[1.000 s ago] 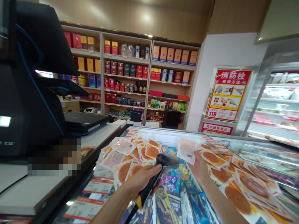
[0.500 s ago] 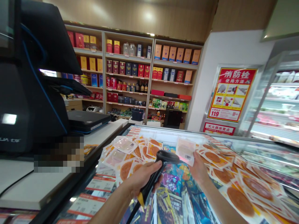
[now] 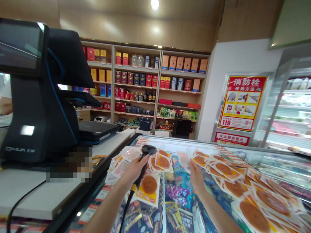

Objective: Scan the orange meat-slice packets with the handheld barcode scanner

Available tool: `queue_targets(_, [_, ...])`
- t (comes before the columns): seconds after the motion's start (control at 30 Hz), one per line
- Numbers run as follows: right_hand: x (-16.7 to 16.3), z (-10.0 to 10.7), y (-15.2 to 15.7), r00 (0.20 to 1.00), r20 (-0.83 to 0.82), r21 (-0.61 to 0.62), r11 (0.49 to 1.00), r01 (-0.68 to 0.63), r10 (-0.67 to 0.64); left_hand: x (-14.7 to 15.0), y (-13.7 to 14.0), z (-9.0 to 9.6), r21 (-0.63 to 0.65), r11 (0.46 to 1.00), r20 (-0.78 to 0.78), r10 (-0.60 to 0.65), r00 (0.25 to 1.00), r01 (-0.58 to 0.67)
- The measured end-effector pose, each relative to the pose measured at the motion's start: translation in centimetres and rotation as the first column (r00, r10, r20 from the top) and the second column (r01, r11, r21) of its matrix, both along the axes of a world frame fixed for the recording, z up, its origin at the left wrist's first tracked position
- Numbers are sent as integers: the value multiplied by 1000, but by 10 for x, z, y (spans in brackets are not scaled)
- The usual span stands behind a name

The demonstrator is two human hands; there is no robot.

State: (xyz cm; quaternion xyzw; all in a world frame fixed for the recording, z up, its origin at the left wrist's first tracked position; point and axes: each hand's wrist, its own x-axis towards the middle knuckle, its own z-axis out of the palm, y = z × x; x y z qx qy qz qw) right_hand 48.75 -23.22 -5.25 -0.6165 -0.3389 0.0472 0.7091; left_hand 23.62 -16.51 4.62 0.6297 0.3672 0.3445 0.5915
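Note:
My left hand is wrapped round the grip of a black barcode scanner, whose cord trails down toward me. The scanner's head is over a pile of flat food packets on the left of the freezer's glass top. Between the fingers of my right hand is the edge of a pale, flat packet, its back toward me and slightly blurred. The scanner and that packet are apart. Just right of my right hand, a second spread of packets shows round, orange-brown patties.
A black cash register stands on the white counter at the left. Beneath the glass lie colourful frozen packs. Shelves of boxed goods line the back, and a red fire-hydrant sign hangs at right.
The scanner has moved left and away from the packet in my right hand. That packet has shifted left and tilted. My view has risen a little, showing more of the cash register.

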Motion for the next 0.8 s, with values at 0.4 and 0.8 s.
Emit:
queue_targets(0.4, [-90,6,33,697,620,-295,930,-219,361,-38,22,-8,-27,977,-71,211,975,-213])
queue_targets(0.8, [85,26,-65,773,549,-240,826,510,-318,20,-6,-15,-83,996,-56,-19,998,15])
